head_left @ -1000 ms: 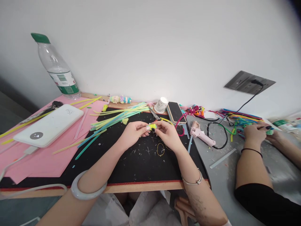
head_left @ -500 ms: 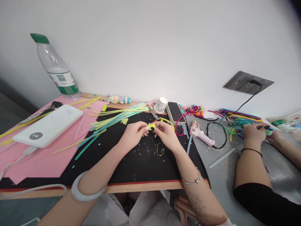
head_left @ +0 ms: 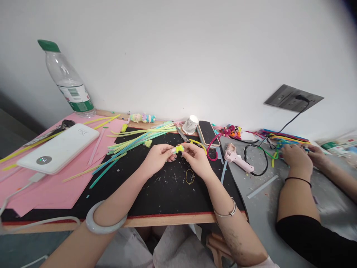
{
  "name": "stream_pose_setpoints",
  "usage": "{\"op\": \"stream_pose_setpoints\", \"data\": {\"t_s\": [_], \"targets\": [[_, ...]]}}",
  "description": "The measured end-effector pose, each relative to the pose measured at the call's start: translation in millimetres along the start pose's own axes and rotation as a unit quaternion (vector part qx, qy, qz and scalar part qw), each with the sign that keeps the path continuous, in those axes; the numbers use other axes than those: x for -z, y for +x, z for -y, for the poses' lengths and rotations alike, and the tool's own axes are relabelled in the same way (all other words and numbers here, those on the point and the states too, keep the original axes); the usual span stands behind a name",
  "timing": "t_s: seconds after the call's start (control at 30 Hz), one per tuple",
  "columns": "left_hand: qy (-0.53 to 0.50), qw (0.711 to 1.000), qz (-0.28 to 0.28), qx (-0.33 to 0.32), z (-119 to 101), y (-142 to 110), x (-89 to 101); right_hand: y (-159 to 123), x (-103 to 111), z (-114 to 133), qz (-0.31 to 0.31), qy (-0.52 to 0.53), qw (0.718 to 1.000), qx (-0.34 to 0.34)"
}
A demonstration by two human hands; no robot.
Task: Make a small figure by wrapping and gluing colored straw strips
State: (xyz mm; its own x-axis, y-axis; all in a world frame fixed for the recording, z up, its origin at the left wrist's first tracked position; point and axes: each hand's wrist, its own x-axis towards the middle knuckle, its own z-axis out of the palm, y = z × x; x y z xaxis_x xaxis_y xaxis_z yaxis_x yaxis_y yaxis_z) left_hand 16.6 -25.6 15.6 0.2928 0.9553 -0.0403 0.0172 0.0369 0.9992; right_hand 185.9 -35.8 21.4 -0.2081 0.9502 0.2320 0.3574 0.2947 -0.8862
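Note:
Both of my hands meet above the black mat (head_left: 167, 201), pinching a small yellow-green pipe-cleaner piece (head_left: 179, 149) between them. My left hand (head_left: 158, 159) grips its left side with thumb and fingers. From the other side my right hand (head_left: 196, 158) has its fingertips closed on the same piece, partly covering it. A dark spot shows at its lower right; whether that is a nail or part of the piece I cannot tell. Behind my left hand lie yellow and blue pipe cleaners (head_left: 131, 143) and a small yellow tuft (head_left: 147, 143).
A paper cup (head_left: 190, 124), phone (head_left: 208, 133) and scissors (head_left: 182, 134) are at the back. A glue gun (head_left: 239, 160) lies right, near a co-worker's hands (head_left: 297, 160). On the left are a white power bank (head_left: 61, 149), pink sheets (head_left: 64, 190) and a bottle (head_left: 68, 82).
The yellow-green piece has turned slightly in my fingers, and my hands stay in nearly the same place. The co-worker's hands have shifted left and toward the pipe cleaners at the back.

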Motion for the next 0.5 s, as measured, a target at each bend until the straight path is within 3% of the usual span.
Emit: {"op": "stream_pose_setpoints", "data": {"t_s": [0.27,0.5], "targets": [[0.039,0.999,-0.009,-0.015,1.2,-0.3,1.1,0.5,-2.5,-2.4,-0.010,-0.023,1.000,0.012],[-0.064,0.997,0.002,0.043,-1.3,-0.9,0.7,-0.4,-2.5,1.9,-0.017,0.003,1.000,0.011]]}}
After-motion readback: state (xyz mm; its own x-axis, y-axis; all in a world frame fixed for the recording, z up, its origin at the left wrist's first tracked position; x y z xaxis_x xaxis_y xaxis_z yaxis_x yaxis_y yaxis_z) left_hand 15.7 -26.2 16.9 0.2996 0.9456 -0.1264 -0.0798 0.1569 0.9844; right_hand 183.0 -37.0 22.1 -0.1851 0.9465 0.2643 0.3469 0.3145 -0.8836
